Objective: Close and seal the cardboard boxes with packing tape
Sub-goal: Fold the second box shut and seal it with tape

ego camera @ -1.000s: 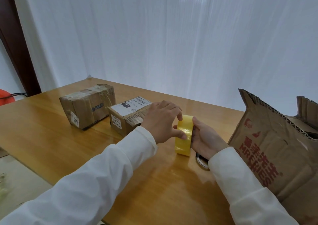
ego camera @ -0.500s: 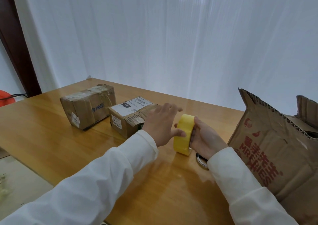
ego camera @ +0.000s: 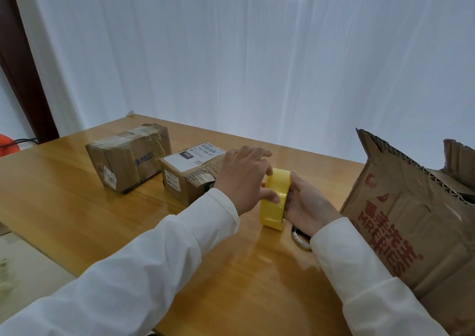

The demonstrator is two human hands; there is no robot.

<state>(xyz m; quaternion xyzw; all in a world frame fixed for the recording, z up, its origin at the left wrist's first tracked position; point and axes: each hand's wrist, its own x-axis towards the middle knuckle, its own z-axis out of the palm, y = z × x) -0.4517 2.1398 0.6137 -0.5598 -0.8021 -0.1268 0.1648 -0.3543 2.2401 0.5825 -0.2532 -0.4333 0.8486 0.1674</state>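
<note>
The yellow tape roll (ego camera: 275, 199) stands on edge on the table (ego camera: 77, 207), between both hands: the right hand (ego camera: 305, 207) grips its far side, the left hand (ego camera: 244, 179) pinches its near edge with thumb and fingers.

Head view, probably close, looking down.
</note>
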